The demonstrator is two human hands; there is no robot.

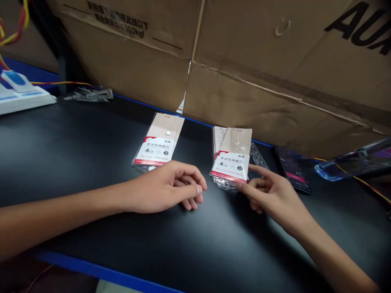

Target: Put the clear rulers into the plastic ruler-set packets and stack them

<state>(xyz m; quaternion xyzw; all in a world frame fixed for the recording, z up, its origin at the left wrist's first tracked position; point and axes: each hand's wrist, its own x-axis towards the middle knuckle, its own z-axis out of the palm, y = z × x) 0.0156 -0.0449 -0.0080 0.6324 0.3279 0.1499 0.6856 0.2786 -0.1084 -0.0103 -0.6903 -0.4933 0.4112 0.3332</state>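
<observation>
Two ruler set packets lie on the black tabletop, each with clear film, a beige upper part and a white and red label. My right hand (273, 195) has its thumb on the lower right corner of the right ruler set packet (230, 162). Its index finger lies along that packet's right edge, and the other fingers curl under. In front of the left ruler set packet (155, 146), my left hand (169, 187) is loosely closed. Its thumb rests near the curled index finger, and nothing shows in it. A clear ruler or stencil (259, 156) lies partly behind the right packet.
A dark phone (293, 171) lies right of the packets, beside a clear plastic object (351, 162). A large cardboard box (238, 93) walls off the back. At the left are a white power strip (27, 97) and some clear plastic pieces (90, 95). A blue edge (100, 272) borders the front.
</observation>
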